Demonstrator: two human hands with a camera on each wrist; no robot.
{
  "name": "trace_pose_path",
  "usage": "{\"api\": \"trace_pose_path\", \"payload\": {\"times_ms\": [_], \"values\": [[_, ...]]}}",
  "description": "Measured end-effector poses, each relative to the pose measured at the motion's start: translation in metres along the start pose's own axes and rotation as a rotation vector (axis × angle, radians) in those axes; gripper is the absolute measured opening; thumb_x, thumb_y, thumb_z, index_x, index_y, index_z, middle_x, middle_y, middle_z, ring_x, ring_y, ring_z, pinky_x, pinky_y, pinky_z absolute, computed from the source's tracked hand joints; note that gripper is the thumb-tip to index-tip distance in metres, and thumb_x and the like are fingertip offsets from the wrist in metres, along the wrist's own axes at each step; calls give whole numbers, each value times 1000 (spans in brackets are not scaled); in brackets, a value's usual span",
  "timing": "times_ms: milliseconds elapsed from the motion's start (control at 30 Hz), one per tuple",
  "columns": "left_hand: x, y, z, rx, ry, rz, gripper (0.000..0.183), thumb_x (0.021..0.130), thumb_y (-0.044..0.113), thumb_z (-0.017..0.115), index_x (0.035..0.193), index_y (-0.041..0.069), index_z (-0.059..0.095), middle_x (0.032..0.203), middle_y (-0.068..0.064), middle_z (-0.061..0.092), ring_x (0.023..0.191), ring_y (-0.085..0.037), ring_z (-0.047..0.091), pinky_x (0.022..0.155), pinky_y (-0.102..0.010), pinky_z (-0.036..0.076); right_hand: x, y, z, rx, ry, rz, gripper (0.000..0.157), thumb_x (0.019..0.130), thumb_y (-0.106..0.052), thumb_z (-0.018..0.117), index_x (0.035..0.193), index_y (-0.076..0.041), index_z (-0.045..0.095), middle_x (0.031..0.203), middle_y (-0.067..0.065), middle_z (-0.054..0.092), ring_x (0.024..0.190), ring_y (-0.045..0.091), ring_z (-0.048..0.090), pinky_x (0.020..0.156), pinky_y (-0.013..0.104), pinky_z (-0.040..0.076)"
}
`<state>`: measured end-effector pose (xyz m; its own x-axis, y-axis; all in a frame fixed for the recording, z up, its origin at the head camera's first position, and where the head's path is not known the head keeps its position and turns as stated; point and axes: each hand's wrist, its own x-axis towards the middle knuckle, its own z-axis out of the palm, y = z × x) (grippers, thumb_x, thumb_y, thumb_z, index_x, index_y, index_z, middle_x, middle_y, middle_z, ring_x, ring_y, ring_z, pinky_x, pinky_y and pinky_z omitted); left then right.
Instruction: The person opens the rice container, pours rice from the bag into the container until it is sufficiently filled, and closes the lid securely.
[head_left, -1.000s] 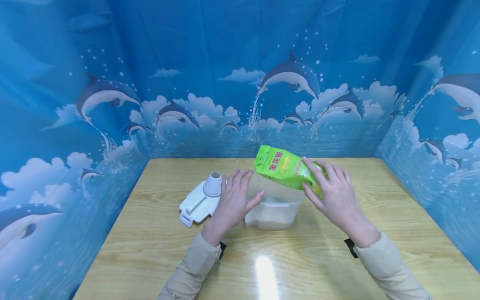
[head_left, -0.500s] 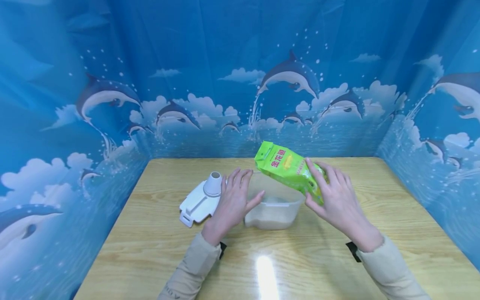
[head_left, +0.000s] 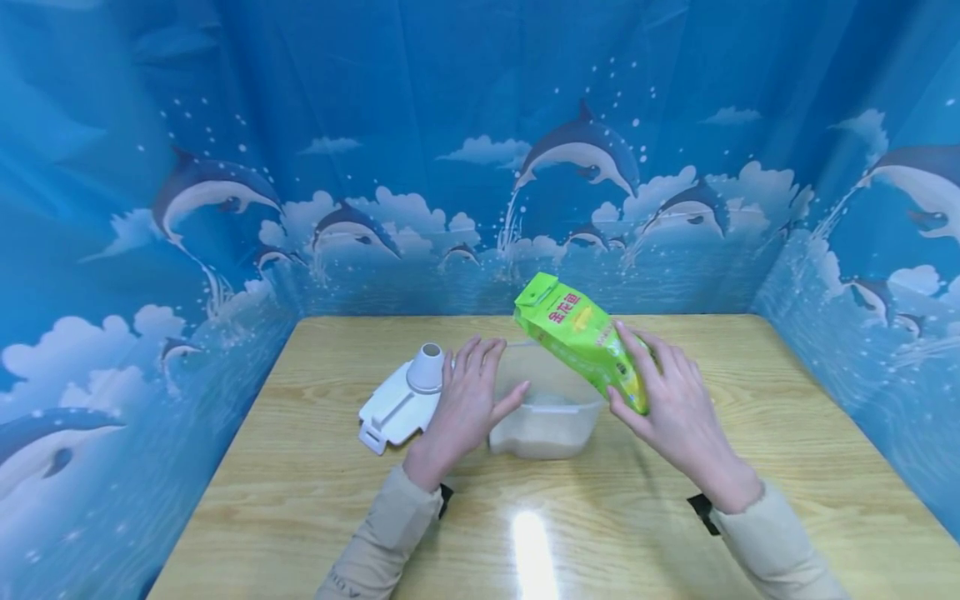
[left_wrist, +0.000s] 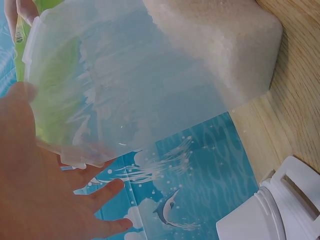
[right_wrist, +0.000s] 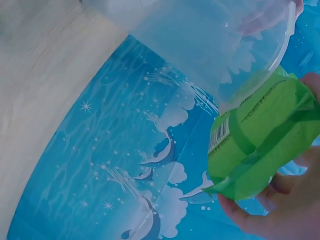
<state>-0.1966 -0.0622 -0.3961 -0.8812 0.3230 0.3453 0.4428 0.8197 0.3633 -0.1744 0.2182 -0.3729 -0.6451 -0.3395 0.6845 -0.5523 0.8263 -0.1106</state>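
Where the white lid [head_left: 397,407] lies: table [head_left: 300,500], cone [head_left: 426,379] up.
Left hand [head_left: 465,400]: fingers apart, touching the clear container [head_left: 551,423].
Container: upright, whitish grains [left_wrist: 235,42] at the bottom.
Green bag [head_left: 573,325]: tilted at the container's mouth, contents hidden.
Right hand [head_left: 678,408]: fingers clamped on the bag.

A green bag [head_left: 579,327] is tilted over a translucent tub [head_left: 546,429] holding whitish grains [left_wrist: 225,37].
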Motion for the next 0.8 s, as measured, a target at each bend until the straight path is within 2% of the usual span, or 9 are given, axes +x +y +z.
{"api": "trace_pose_path", "payload": {"times_ms": [367, 700, 800], "values": [[0, 1, 0, -1, -2, 2, 73, 102, 55, 50, 153, 4, 39, 155, -15, 41, 149, -36, 28, 120, -65, 14, -6, -1, 6, 52, 162, 91, 75, 84, -28, 64, 153, -8, 43, 121, 32, 57, 99, 46, 55, 82, 59, 46], [0, 1, -1, 3, 8, 6, 71, 102, 53, 52, 153, 4, 40, 153, -15, 43, 148, -36, 29, 120, -66, 16, -8, 2, 8, 41, 227, 172, 76, 84, -25, 67, 153, -4, 43, 121, 33, 57, 93, 44, 53, 72, 51, 43], [0, 1, -1, -2, 2, 2, 71, 102, 53, 52, 153, 4, 40, 153, -15, 43, 148, -36, 29, 120, -66, 16, -8, 5, 9, 29, 250, 193, 76, 83, -23, 68, 152, -3, 43, 120, 34, 57, 93, 45, 52, 72, 51, 42]]}}
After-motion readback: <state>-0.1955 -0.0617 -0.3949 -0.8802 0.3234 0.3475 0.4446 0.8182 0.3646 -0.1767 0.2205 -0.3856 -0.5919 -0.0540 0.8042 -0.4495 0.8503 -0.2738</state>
